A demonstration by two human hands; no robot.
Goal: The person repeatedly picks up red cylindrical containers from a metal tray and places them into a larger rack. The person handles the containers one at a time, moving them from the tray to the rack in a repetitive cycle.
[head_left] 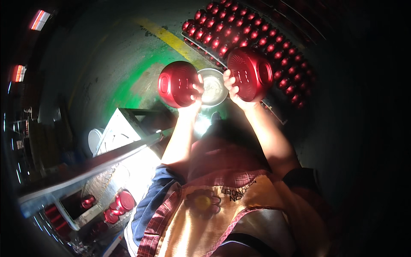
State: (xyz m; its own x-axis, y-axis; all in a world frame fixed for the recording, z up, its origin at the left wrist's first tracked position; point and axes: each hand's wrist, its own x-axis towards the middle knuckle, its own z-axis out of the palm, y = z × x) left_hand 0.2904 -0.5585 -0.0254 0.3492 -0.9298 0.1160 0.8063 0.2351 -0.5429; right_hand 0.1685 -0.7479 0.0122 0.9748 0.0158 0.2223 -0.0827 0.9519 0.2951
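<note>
My left hand point(195, 96) is closed on a glossy red rounded shell point(176, 83) with an oval recess and small slots in its side. The fingers wrap over its right edge. A similar red shell point(247, 77), which looks larger in view, is in my right hand point(233, 88), with the fingers curled on its left side. Both shells are held up in front of me, apart from each other. Below and between them a round pale metal basin point(212, 98) shows on the floor, brightly lit inside. The undersides of both shells are hidden.
Rows of many red shells point(252, 32) stand on a low rack at the far right. A yellow line point(165, 36) crosses the floor. To my left are a metal bar point(107, 160), a white-topped stand point(117, 128), and more red parts point(124, 201) lower down.
</note>
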